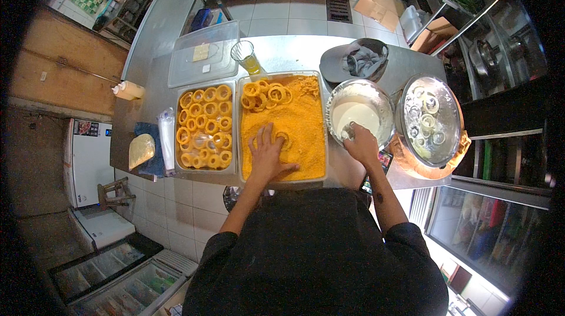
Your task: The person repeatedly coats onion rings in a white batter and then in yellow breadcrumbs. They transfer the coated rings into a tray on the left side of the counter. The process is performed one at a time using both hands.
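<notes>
My left hand rests palm down with fingers spread over orange breadcrumbs in a rectangular plastic tub. Beside its thumb and index finger lies a crumb-covered ring, probably onion. Coated rings are heaped at the tub's far left corner. My right hand reaches over the near rim of a metal bowl of pale batter. Its fingertips are coated white and bent together at the batter; whether they hold a ring is hidden. On the right, a steel bowl contains floured rings.
Left of the crumbs stands a tub of coated rings. Behind are a clear lid, a glass with yellow contents and a grey cap. A phone lies by my right wrist. A squeeze bottle is at the left edge.
</notes>
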`<state>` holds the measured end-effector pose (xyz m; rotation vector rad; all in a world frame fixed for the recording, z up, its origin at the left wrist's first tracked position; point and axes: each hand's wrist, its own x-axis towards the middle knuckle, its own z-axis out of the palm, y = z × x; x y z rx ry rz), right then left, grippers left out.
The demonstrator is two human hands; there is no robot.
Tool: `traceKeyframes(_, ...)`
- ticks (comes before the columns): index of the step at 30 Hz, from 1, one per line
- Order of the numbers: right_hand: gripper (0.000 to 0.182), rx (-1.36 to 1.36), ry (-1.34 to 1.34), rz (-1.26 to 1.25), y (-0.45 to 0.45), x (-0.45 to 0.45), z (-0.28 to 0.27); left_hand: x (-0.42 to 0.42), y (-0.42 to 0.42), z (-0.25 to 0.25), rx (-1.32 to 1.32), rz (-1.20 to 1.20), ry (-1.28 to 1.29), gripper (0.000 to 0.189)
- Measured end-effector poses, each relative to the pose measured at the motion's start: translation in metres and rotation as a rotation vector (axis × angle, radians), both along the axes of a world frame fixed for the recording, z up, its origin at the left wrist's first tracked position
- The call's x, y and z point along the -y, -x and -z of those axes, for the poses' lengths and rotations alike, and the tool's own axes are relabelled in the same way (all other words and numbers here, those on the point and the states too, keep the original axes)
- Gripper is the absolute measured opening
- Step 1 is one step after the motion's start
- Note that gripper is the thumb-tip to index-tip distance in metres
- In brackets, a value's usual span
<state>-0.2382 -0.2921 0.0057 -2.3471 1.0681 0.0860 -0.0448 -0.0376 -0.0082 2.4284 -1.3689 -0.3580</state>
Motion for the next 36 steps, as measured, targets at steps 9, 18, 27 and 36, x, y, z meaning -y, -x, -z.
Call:
traceKeyframes(9,0.056,0.047,0.090,-0.003,0.004,-0.001,0.013,-0.003,-0.002,-0.024,0.083,0.045,-0.051,0.072)
traceKeyframes(18,0.061,-0.007,-0.003,-0.003,0.003,0.000,0.008,-0.004,-0.012,0.005,-0.147,0.046,0.058,0.074)
traceKeyframes(27,0.061,-0.005,0.055,-0.019,0.004,0.002,0.014,0.000,-0.015,0.002,-0.005,-0.062,0.033,0.073)
traceKeyframes(36,0.057,0.025,0.048,0.006,0.002,-0.001,0.009,-0.001,-0.013,0.001,0.107,-0.050,-0.055,0.075)
